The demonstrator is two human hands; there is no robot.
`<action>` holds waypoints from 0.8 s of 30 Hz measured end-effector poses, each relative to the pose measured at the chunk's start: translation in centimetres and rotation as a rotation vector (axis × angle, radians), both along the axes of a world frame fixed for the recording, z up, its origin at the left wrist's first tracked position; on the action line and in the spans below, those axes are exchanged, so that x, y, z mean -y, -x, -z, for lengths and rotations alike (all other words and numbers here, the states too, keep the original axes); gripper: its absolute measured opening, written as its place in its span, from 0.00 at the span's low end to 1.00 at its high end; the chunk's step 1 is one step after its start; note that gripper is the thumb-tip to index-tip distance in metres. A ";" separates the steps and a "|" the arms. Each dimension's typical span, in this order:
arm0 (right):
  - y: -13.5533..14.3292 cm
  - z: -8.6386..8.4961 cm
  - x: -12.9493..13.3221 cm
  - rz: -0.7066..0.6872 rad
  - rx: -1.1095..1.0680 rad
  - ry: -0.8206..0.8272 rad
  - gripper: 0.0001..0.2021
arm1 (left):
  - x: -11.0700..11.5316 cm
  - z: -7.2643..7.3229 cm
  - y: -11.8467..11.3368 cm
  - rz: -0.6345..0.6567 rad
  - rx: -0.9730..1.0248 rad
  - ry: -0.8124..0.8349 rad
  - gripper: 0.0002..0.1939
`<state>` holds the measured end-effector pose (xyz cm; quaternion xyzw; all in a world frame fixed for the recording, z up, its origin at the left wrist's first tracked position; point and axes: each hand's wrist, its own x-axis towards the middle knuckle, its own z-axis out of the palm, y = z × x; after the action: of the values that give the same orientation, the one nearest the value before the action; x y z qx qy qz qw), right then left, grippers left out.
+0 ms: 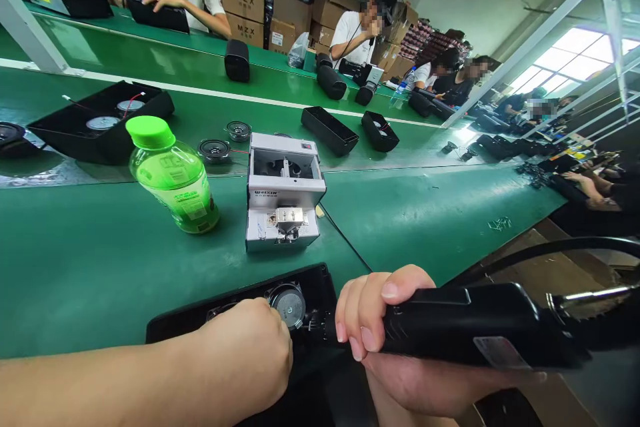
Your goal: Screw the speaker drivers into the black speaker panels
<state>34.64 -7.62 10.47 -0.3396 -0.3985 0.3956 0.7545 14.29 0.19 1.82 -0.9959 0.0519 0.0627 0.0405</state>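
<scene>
My right hand [395, 327] is wrapped round a black electric screwdriver [460, 320] that lies nearly level, its tip pointing left. The tip reaches the edge of a round speaker driver [289, 307] inside a long black speaker housing [320, 280]. Beside that driver, my left hand [260, 340] is closed over the housing with its back towards me. Its fingertips are hidden, so I cannot tell what they hold. Just beyond the housing stands a white screw feeder [286, 193] with a metal pick-up block at its front.
A green-capped drink bottle [173, 177] stands left of the feeder. Behind are loose speaker drivers [215, 149], an open black housing [100, 123] with drivers and wires, and further housings [330, 130]. Small screws [500, 223] lie at the right. Co-workers [353, 37] sit across the green bench.
</scene>
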 end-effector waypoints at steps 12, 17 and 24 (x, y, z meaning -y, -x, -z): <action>0.4 1.1 -0.7 0.030 -0.050 -0.021 0.44 | -0.6 -1.3 0.2 0.047 0.041 0.017 0.12; 0.1 0.8 -0.5 -0.033 -0.063 0.004 0.36 | 0.4 -0.1 0.4 0.062 0.005 0.015 0.15; 0.5 1.9 -0.3 0.023 -0.059 -0.035 0.45 | 0.1 -1.7 0.5 0.035 0.048 -0.024 0.11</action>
<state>34.14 -7.33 8.62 -0.3191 -0.3789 0.3896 0.7764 13.80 0.12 3.56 -0.9955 0.0676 0.0387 0.0547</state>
